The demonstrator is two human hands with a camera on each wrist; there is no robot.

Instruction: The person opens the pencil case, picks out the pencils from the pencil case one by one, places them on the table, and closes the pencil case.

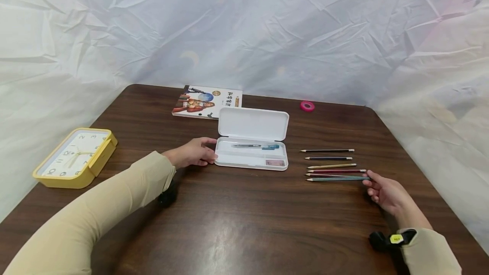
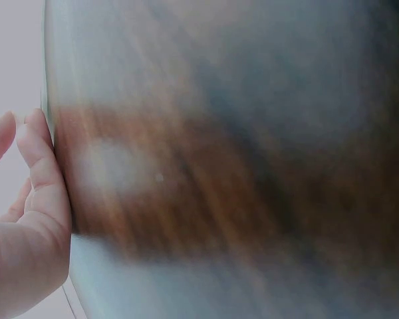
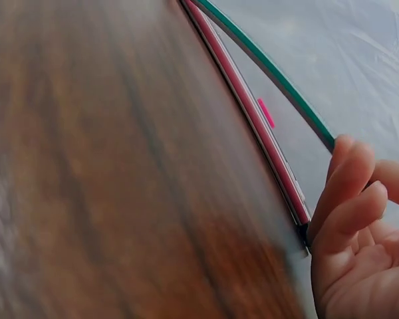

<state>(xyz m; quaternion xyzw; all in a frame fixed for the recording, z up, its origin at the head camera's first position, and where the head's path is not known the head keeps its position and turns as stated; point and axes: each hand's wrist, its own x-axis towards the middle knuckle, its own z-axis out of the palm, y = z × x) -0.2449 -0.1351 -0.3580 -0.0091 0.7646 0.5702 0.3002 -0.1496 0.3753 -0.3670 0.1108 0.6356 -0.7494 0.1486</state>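
Observation:
A white pencil case lies open mid-table, a teal-and-clear pen in its long compartment and a pinkish eraser in a small one. My left hand touches the case's left side, fingers extended. At the right, my right hand pinches the back end of a teal pencil. In the right wrist view that end of the teal pencil is raised above a red pencil. Beyond it lie a gold pencil, a dark blue pencil and a black pencil.
A yellow clock lies at the left. Behind the case, partly hidden by its lid, is a picture book. A pink roll of tape sits near the back edge of the brown table.

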